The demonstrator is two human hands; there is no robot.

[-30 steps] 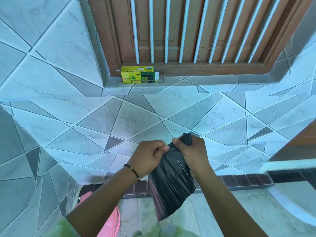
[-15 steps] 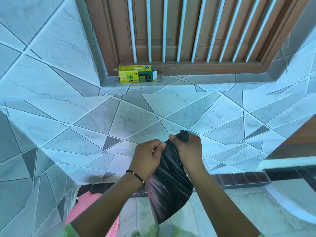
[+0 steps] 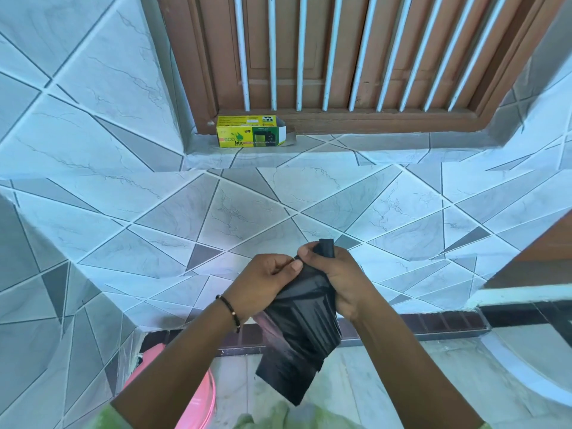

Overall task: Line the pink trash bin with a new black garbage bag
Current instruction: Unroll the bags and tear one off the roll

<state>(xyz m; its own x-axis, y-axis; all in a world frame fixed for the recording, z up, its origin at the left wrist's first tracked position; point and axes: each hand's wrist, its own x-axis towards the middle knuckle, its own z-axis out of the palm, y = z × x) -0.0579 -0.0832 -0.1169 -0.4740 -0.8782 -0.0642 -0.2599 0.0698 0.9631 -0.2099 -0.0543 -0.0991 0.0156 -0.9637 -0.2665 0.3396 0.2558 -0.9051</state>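
Black plastic filled the lower middle of the frame: the garbage bag (image 3: 298,342) hung folded between my two hands, its bottom end dangling above the pale floor. My right hand (image 3: 339,280) was clamped round the bag's top, with a short tip of plastic poking up above the fist. My left hand (image 3: 266,281) pinched the bag's upper edge just beside the right thumb, fingers curled; a dark beaded bracelet (image 3: 230,312) sat on that wrist. The pink trash bin (image 3: 198,394) showed only as a rim in the lower left, mostly hidden behind my left forearm. In the upper middle, a yellow bin-liner box (image 3: 249,131) lay on the tiled ledge (image 3: 371,150) below the barred wooden window (image 3: 340,57).
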